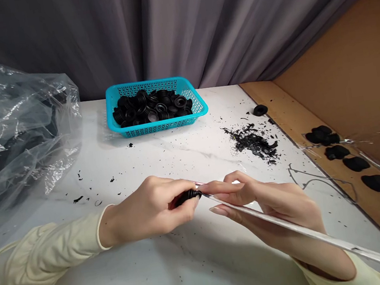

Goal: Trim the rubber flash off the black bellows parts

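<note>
My left hand (153, 208) is closed around a small black ribbed rubber bellows (185, 198), pinched between thumb and fingers. Close against it, the fingers of my right hand (263, 198) press together around the front of a long, thin white tool (292, 226). Its narrow dark tip meets the right end of the bellows. The tool's shaft slants back across my right hand to the lower right corner. Fingers hide part of the bellows and the exact point of contact.
A turquoise basket (160, 127) full of black ribbed rubber parts stands at the back. Black scraps (253, 143) lie heaped on the right, near a black ring (260, 110). Clear plastic sheeting (22, 122) fills the left. Lobed black pieces (356, 164) rest on the brown board.
</note>
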`<action>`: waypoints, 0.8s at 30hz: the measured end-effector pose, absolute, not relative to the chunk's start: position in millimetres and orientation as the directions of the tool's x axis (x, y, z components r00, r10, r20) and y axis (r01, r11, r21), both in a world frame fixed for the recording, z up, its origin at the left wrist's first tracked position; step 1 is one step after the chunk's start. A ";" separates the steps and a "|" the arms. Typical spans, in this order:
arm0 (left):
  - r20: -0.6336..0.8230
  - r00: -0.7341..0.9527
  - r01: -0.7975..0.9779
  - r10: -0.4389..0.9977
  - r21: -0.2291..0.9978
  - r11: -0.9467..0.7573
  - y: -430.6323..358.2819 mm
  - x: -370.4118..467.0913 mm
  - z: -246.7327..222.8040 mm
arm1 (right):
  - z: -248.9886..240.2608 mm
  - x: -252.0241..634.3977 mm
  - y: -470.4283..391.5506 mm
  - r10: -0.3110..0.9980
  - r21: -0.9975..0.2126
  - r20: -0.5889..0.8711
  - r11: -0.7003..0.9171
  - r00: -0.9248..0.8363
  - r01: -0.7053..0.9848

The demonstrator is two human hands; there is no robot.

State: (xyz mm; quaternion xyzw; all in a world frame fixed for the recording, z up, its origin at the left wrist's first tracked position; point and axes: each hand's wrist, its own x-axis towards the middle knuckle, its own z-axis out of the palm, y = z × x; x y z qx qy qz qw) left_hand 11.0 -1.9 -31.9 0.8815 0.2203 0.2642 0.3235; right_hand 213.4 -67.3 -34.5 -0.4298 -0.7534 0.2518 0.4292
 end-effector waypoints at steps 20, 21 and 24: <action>0.337 0.775 0.217 0.534 0.652 -0.727 -1.3 11.2 -30.3 | -37.1 210.8 -65.9 0.853 -0.732 0.465 0.521 -0.237 0.439; 0.342 0.775 0.216 0.531 0.647 -0.731 -1.3 11.0 -30.4 | -37.4 210.8 -65.5 0.849 -0.722 0.472 0.527 -0.237 0.449; 0.361 0.772 0.214 0.523 0.627 -0.749 -1.5 10.4 -32.0 | -35.5 209.7 -66.1 0.845 -0.716 0.470 0.533 -0.255 0.450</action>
